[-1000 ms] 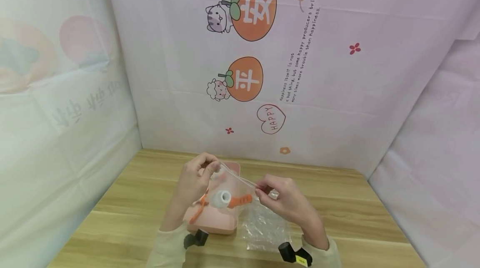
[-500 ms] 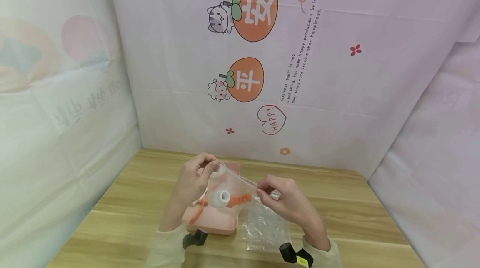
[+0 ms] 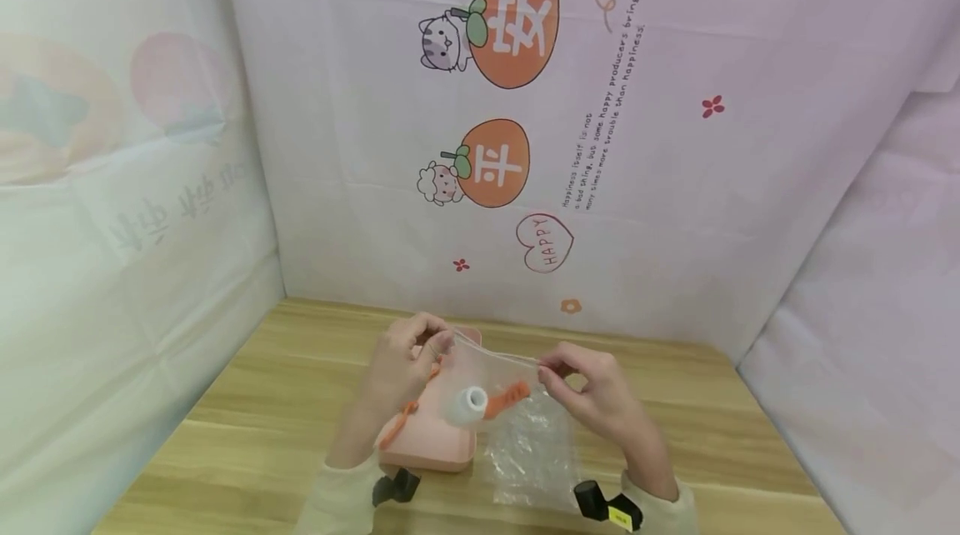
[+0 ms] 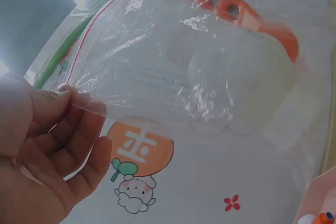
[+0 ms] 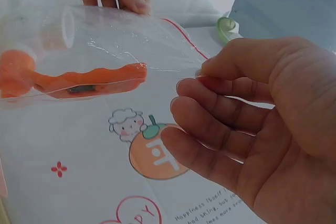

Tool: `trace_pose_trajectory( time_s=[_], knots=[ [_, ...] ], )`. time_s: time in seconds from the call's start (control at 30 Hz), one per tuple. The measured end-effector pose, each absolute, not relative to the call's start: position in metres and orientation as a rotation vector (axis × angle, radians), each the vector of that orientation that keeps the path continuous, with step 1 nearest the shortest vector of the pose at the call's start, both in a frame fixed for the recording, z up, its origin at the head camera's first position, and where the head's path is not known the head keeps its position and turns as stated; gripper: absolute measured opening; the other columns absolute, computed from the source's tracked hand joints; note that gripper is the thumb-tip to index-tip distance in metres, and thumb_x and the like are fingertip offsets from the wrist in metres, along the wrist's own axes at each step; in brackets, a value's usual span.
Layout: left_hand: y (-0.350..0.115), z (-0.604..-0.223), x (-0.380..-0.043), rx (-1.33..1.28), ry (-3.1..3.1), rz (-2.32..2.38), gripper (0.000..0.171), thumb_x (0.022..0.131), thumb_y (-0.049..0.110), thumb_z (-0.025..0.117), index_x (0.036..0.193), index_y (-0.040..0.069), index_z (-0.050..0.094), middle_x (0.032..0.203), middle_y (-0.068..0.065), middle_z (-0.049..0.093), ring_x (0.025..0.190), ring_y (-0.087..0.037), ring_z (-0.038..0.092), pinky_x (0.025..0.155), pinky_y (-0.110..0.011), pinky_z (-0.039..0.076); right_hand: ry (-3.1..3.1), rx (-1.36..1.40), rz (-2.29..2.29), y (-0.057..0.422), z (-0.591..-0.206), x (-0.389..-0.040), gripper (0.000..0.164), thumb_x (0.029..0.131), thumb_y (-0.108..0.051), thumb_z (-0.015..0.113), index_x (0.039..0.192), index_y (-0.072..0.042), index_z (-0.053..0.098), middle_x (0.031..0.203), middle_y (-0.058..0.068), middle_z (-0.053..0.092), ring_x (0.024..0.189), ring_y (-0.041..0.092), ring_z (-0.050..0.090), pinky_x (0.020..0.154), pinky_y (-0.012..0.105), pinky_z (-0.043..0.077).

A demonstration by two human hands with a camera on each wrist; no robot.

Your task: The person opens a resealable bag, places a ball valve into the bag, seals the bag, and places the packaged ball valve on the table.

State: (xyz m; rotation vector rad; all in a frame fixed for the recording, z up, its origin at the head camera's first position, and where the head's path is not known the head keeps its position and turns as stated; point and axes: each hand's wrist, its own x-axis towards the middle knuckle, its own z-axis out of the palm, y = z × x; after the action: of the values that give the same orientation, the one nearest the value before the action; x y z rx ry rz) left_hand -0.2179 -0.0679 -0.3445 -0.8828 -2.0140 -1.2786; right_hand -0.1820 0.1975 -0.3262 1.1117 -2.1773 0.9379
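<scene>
Between my hands hangs a clear zip bag [image 3: 491, 368] with a red line along its mouth. My left hand [image 3: 408, 360] pinches one end of that mouth between thumb and forefinger. At the other end, my right hand [image 3: 592, 393] pinches the edge, its remaining fingers loosely bent in the right wrist view. Inside the bag lies an object with a whitish body [image 3: 467, 406], a round open neck and an orange grooved handle [image 5: 89, 81]. Its exact kind is unclear. The bag hangs in front of and partly over a pink tray [image 3: 427, 445].
An orange piece [image 3: 397, 425] lies in the pink tray, partly hidden by my left arm. Right of the tray, a crumpled clear plastic bag [image 3: 532, 456] rests on the wooden table [image 3: 712, 435]. A printed white cloth [image 3: 637, 268] stands behind, with white cloth at both sides.
Both hands have shifted right and a little farther apart, carrying the bag and its contents along. The mouth's two edges, earlier showing a gap, now look closer together and stretched.
</scene>
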Motion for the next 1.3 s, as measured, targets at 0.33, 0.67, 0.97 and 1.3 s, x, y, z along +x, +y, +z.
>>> trace_pose_trajectory(
  time_s=[0.33,0.67,0.97,1.3],
  knots=[
    [-0.048,-0.362,-0.218,-1.062,-2.113,-1.199,0.007,0.091,0.009,0.058,0.086,0.012,0.060,0.074,0.006,0.057,0.068,-0.004,0.050,0.061,-0.017,0.044,-2.267,1.061,0.949,0.223,-0.317,-0.186,0.022,0.077,0.013,0.063,0.083,-0.008,0.062,0.071,0.000,0.061,0.063,0.010,0.058,0.054,0.021,0.050],
    [-0.015,-0.361,-0.239,-1.267,-2.280,-1.125,0.010,0.094,0.017,0.054,0.088,0.012,0.060,0.074,0.008,0.057,0.062,0.001,0.050,0.055,-0.014,0.044,-2.472,0.972,1.035,0.264,-0.325,-0.195,0.017,0.085,0.008,0.058,0.088,-0.008,0.062,0.077,-0.005,0.061,0.065,0.011,0.058,0.055,0.025,0.050],
    [0.027,-0.360,-0.250,-1.387,-2.407,-0.936,0.009,0.094,0.021,0.055,0.087,0.017,0.059,0.070,0.012,0.058,0.057,0.006,0.047,0.053,-0.009,0.039,-2.559,0.924,1.101,0.323,-0.357,-0.215,0.011,0.092,0.001,0.052,0.094,-0.004,0.061,0.077,0.006,0.064,0.067,0.008,0.060,0.057,0.026,0.052],
    [0.088,-0.370,-0.250,-1.436,-2.512,-0.895,0.009,0.093,0.020,0.057,0.087,0.016,0.061,0.068,0.014,0.055,0.058,0.006,0.047,0.054,-0.008,0.038,-2.657,0.843,1.105,0.381,-0.368,-0.210,0.011,0.093,-0.002,0.052,0.093,-0.006,0.062,0.078,0.007,0.064,0.066,0.011,0.062,0.057,0.028,0.053]
  ],
)
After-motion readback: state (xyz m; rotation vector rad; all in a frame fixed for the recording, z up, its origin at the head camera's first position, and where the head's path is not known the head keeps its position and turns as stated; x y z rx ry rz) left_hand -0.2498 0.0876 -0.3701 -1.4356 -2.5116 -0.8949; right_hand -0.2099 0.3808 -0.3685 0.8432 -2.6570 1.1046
